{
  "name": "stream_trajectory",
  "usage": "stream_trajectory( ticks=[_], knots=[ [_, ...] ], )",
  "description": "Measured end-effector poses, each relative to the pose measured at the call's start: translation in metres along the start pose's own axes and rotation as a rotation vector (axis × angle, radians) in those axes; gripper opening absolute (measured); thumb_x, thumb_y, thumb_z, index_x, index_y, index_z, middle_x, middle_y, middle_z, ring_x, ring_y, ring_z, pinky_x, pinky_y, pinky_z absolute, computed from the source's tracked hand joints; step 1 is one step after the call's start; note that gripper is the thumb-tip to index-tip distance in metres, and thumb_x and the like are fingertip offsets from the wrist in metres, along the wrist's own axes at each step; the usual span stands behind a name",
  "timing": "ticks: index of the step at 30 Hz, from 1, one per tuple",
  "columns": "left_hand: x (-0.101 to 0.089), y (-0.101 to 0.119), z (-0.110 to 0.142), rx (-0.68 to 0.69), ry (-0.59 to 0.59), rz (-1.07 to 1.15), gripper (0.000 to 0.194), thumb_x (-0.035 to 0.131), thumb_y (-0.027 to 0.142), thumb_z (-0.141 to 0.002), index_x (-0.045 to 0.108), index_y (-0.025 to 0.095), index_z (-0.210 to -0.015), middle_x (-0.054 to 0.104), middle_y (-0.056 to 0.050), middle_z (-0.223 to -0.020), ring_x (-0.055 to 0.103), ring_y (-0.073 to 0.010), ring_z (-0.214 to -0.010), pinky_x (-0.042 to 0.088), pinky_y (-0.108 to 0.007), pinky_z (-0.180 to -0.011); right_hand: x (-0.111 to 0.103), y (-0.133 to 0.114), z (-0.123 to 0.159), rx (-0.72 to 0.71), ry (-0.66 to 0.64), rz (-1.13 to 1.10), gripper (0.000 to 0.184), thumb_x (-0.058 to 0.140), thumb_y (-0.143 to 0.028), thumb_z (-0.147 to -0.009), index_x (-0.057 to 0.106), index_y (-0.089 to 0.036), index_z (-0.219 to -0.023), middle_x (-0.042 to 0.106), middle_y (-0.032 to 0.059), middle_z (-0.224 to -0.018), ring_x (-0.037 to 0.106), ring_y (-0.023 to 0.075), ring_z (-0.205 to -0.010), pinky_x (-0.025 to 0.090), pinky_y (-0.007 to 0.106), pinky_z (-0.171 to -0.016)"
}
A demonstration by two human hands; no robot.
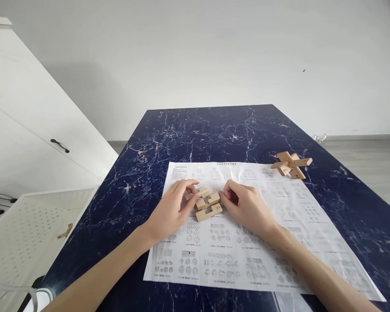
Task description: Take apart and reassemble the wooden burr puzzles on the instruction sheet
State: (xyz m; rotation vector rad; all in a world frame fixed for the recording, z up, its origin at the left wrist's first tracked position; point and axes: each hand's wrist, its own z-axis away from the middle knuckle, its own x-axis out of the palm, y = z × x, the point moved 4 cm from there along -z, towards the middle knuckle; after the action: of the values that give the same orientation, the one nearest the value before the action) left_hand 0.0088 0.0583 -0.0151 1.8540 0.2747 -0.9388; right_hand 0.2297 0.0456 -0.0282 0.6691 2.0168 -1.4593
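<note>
The notched wooden blocks lay in a small cluster on the near-left half of the printed sheet, between the two hands. The left hand was at the cluster's left side, thumb and forefinger a narrow gap apart around the block ends; whether they gripped one could not be told. The right hand had its thumb and forefinger nearly together at the cluster's right end; whether wood was pinched there was also unclear.

An assembled wooden puzzle sat at the sheet's far-right corner, well apart from both hands. The sheet, creased and spread over the dark blue veined table, lay under the blocks and both hands, which hid parts of its print. To the left, a wooden piece rested on a white perforated surface, lower than the tabletop, and a white cabinet stood beyond.
</note>
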Motion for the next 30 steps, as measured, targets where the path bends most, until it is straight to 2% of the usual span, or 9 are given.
stream_trajectory(
  ticks=[5, 10, 14, 19, 25, 30],
  knots=[
    [-0.002, 0.002, 0.001, 0.011, 0.055, -0.097, 0.023, 0.052, 0.032, -0.111, 0.053, 0.028, -0.134, 0.069, -0.006, -0.122, 0.070, -0.0273, -0.115, 0.060, -0.050, -0.102, -0.003, -0.004, 0.004, 0.002, 0.059, -0.019, 0.033, 0.055, -0.029, -0.100, 0.035, -0.026, -0.074, 0.047, -0.0048, -0.059, 0.038, 0.0129, -0.051, 0.032, 0.029, -0.051],
    [-0.002, 0.002, 0.000, 0.026, 0.086, -0.183, 0.028, 0.060, 0.030, -0.108, 0.053, 0.028, -0.134, 0.068, -0.009, -0.129, 0.069, -0.0307, -0.122, 0.059, -0.052, -0.104, -0.008, -0.012, 0.006, -0.051, 0.102, -0.052, 0.026, 0.056, -0.027, -0.101, 0.044, -0.025, -0.079, 0.057, -0.0017, -0.068, 0.046, 0.0138, -0.057, 0.039, 0.029, -0.054],
    [-0.001, 0.000, 0.000, 0.010, 0.085, -0.211, 0.025, 0.060, 0.030, -0.108, 0.054, 0.027, -0.132, 0.071, -0.007, -0.122, 0.069, -0.0296, -0.118, 0.058, -0.052, -0.103, -0.009, -0.015, 0.007, -0.083, 0.096, -0.066, 0.023, 0.055, -0.026, -0.102, 0.045, -0.025, -0.081, 0.059, -0.0008, -0.072, 0.048, 0.0137, -0.058, 0.040, 0.028, -0.054],
    [-0.002, 0.000, -0.001, 0.007, 0.093, -0.223, 0.021, 0.059, 0.029, -0.109, 0.055, 0.027, -0.130, 0.071, -0.006, -0.125, 0.069, -0.0283, -0.117, 0.057, -0.051, -0.103, -0.007, -0.014, 0.008, -0.071, 0.077, -0.062, 0.022, 0.055, -0.024, -0.101, 0.046, -0.025, -0.081, 0.062, -0.0008, -0.073, 0.049, 0.0134, -0.058, 0.040, 0.028, -0.054],
    [-0.002, -0.001, 0.000, -0.002, 0.100, -0.210, 0.027, 0.063, 0.032, -0.106, 0.055, 0.028, -0.132, 0.072, -0.005, -0.116, 0.071, -0.0287, -0.114, 0.058, -0.051, -0.102, -0.006, -0.015, 0.008, -0.079, 0.075, -0.055, 0.022, 0.056, -0.022, -0.100, 0.046, -0.025, -0.080, 0.062, -0.0003, -0.072, 0.049, 0.0133, -0.056, 0.039, 0.029, -0.053],
    [-0.002, 0.000, 0.000, -0.011, 0.094, -0.215, 0.027, 0.063, 0.032, -0.107, 0.055, 0.028, -0.132, 0.072, -0.005, -0.117, 0.071, -0.0288, -0.114, 0.058, -0.051, -0.102, -0.006, -0.016, 0.007, -0.082, 0.060, -0.057, 0.022, 0.055, -0.023, -0.100, 0.046, -0.025, -0.080, 0.062, -0.0001, -0.071, 0.050, 0.0135, -0.056, 0.039, 0.029, -0.052]
  ],
)
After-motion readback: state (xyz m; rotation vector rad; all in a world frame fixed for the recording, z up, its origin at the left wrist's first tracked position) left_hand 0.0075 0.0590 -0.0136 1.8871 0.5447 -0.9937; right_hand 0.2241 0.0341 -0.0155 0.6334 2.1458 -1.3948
